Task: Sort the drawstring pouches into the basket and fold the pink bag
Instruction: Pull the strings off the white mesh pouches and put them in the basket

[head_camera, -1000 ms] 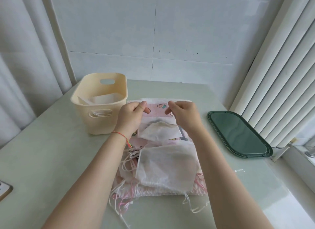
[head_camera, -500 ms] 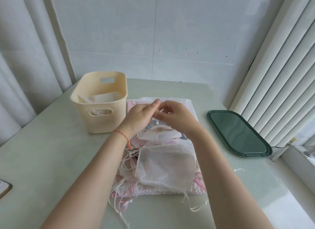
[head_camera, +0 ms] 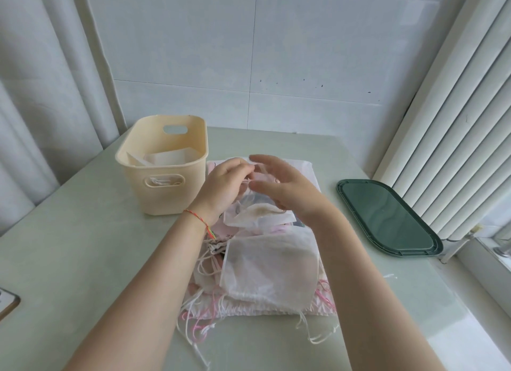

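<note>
A pile of white drawstring pouches lies on the pink bag [head_camera: 323, 305] in the middle of the table, their strings trailing toward me. A large sheer pouch [head_camera: 269, 271] is nearest, a smaller stained one [head_camera: 258, 218] behind it. Above the far end of the pile, my left hand [head_camera: 224, 186] pinches a small sheer pouch [head_camera: 258, 167] by its top. My right hand [head_camera: 282, 188] hovers beside it with fingers spread, holding nothing. The cream basket [head_camera: 166, 177] stands just left of the pile with white pouches inside.
A dark green tray [head_camera: 387, 218] lies at the right near the window blinds. A phone corner [head_camera: 7, 303] shows at the left table edge. White curtains hang at the left, a tiled wall stands behind the table.
Both hands pinched the small pouch's top apart, then came together over the pile. Now the right hand has let go and spread open while the left keeps its pinch.
</note>
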`<state>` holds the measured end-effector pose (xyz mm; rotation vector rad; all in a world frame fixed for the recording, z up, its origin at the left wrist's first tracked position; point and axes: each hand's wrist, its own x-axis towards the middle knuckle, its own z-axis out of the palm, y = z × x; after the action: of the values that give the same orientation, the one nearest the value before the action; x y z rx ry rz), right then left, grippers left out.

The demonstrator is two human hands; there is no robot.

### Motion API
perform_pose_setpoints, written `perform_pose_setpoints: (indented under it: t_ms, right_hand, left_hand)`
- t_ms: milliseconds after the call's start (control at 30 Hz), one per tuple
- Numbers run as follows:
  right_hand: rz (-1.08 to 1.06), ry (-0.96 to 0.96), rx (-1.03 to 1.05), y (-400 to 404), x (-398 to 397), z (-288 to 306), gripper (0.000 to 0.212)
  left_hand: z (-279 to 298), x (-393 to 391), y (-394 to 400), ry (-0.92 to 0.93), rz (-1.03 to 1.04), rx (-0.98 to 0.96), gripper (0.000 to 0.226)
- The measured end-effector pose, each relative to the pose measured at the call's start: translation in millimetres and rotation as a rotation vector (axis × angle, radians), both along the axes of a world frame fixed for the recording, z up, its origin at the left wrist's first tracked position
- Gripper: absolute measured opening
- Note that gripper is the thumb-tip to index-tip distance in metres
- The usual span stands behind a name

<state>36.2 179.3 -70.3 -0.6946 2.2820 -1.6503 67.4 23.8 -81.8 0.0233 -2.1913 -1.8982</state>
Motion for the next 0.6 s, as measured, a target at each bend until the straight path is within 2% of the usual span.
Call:
perform_pose_setpoints:
  t_ms: [67, 167, 233, 333, 400, 467, 533, 600]
  right_hand:
    - [0.058, 0.05, 0.059, -5.5, 4.1, 0.4, 0.035]
    - [0.007, 0.06, 0.138, -7.4, 5.4, 1.4, 0.018]
    - [-0.039, 0.048, 0.162, -4.8, 1.8, 0.3, 0.014]
    - [-0.118, 0.074, 0.009, -3.0, -2.7, 0.3, 0.021]
    - [-0.226, 0.114, -0.158, -2.8, -4.9, 1.2, 0.023]
    - [-0.319, 0.134, -0.215, -3.5, -6.5, 0.3, 0.021]
    - [-0.36, 0.161, -0.148, -3.7, -9.4, -3.3, 0.017]
    - [-0.372, 0.214, 0.003, -0.1, -13.4, -7.1, 0.009]
  left_hand:
    - [-0.1, -0.5, 3.6, -0.019, 0.023, 0.036, 0.018]
    - [4.0, 2.6, 6.4, -0.034, 0.002, 0.112, 0.013]
    - [5.4, 2.9, 3.7, -0.032, -0.004, 0.106, 0.012]
    - [3.8, 2.6, 0.0, -0.052, -0.015, 0.051, 0.011]
    - [2.2, 3.5, 0.9, -0.067, -0.033, 0.002, 0.019]
    - [0.6, 4.7, 3.7, -0.09, -0.053, -0.001, 0.026]
    - [-0.9, 3.8, 4.5, -0.115, -0.042, 0.034, 0.029]
    - [-2.5, 0.9, 2.5, -0.132, 0.026, 0.083, 0.028]
